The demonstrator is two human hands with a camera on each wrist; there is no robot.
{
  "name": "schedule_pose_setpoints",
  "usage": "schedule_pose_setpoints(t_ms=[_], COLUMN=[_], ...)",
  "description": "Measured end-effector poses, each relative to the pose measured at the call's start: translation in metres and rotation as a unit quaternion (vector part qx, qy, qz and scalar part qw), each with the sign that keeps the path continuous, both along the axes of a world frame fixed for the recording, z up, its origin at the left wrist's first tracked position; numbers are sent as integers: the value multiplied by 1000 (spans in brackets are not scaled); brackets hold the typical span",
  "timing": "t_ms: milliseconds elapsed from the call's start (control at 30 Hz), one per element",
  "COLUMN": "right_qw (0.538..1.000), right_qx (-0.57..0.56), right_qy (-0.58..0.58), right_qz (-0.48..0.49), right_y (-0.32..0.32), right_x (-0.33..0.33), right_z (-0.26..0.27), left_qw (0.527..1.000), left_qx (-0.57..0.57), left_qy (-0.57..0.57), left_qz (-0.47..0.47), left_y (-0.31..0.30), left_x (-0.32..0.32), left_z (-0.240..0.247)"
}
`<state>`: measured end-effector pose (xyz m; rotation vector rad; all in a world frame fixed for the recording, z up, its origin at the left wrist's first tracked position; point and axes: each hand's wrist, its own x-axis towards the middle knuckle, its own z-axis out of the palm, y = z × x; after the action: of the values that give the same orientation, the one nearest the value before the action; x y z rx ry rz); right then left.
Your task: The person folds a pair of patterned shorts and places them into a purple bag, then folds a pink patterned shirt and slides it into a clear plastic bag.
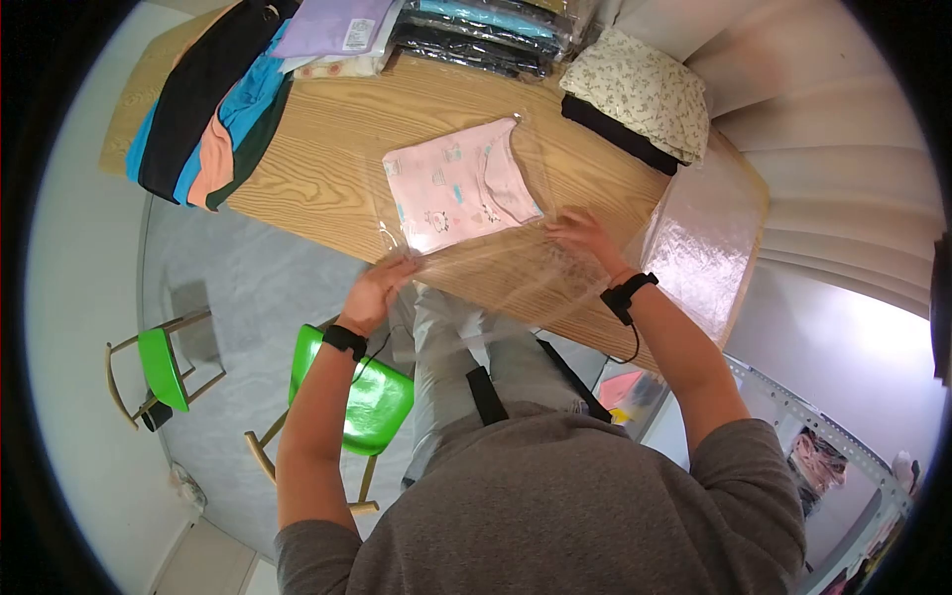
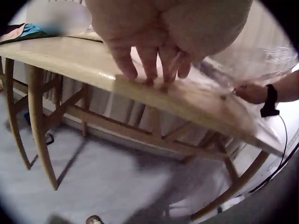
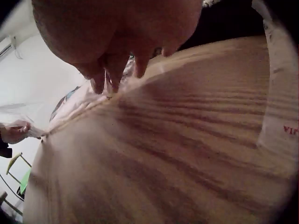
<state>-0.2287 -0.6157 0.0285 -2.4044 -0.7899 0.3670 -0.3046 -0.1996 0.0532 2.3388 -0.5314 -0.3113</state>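
Observation:
A folded pink printed shirt (image 1: pixel 451 188) lies inside a clear plastic bag (image 1: pixel 486 273) on the wooden table, its neckline toward the right. The bag's loose, see-through end reaches over the near table edge. My left hand (image 1: pixel 375 290) pinches the bag near its lower left corner; in the left wrist view its fingers (image 2: pixel 148 63) point down at the table edge. To the right of the shirt, my right hand (image 1: pixel 587 238) grips the bag's other side, with its fingers (image 3: pixel 112 74) low over the tabletop in the right wrist view.
Folded dark and blue garments (image 1: pixel 213 109) hang at the table's left end. Bagged clothes (image 1: pixel 476 35) and a purple package (image 1: pixel 332 28) stand along the back. Floral fabric (image 1: pixel 640 89) sits at the right, near a stack of clear bags (image 1: pixel 699 233). A green chair (image 1: pixel 372 402) stands nearby.

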Motion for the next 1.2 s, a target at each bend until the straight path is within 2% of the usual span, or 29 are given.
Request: schedule_pose_setpoints(t_ms=[67, 100, 167, 200, 233, 267, 333, 367, 433, 467, 633, 733, 767, 800, 833, 900, 967, 1100, 1167, 1200], right_qw=[998, 996, 991, 968, 922, 922, 913, 914, 876, 876, 864, 840, 840, 870, 881, 953, 977, 980, 978, 978], right_qx=[43, 80, 117, 126, 131, 130, 208, 204, 214, 214, 147, 170, 170, 132, 91, 78, 4, -16, -42, -41], right_qy=[28, 29, 31, 146, 259, 257, 195, 191, 223, 223, 173, 128, 129, -7, -142, -99, -164, -166, -178, -178], right_qz=[-20, -38, -56, -158, -256, -258, -291, -295, -369, -369, -449, -499, -498, -475, -442, -275, -136, -108, -104, -104], right_y=[2, 5, 14, 22, 31, 37, 43, 45, 53, 58, 71, 75, 78, 84, 90, 111, 139, 165, 168, 169], right_x=[-1, -1, 1, 3, 4, 5, 7, 9, 13, 15, 24, 26, 27, 25, 22, 9, 8, 11, 15, 16], right_z=[1, 7, 27, 41, 48, 47, 42, 36, 24, 26, 17, 10, 14, 25, 37, 59, 55, 29, 22, 23], left_qw=[979, 979, 905, 905, 889, 871, 868, 863, 859, 855, 848, 850, 855, 855, 849, 845, 843, 852, 831, 831], left_qx=[-152, -152, -232, -232, -262, -292, -298, -301, -294, -283, -251, -229, -209, -208, -218, -227, -216, -178, -67, -67], left_qy=[102, 102, 277, 277, 270, 262, 250, 236, 225, 212, 170, 160, 156, 156, 158, 160, 152, 193, 35, 34], left_qz=[94, 94, 225, 224, 261, 295, 309, 330, 352, 380, 434, 448, 448, 449, 454, 457, 469, 452, 550, 551], left_y=[1, 4, 9, 8, 7, 5, -3, -7, -15, -16, -29, -34, -34, -33, -33, -34, -38, -30, -28, -35], left_x=[-2, -1, 1, 3, 6, 9, 14, 18, 24, 25, 31, 34, 35, 35, 34, 34, 35, 33, 31, 37], left_z=[-3, -6, -13, -18, -23, -27, -27, -27, -22, -21, -23, -18, -18, -21, -24, -25, -21, -23, -42, -23])
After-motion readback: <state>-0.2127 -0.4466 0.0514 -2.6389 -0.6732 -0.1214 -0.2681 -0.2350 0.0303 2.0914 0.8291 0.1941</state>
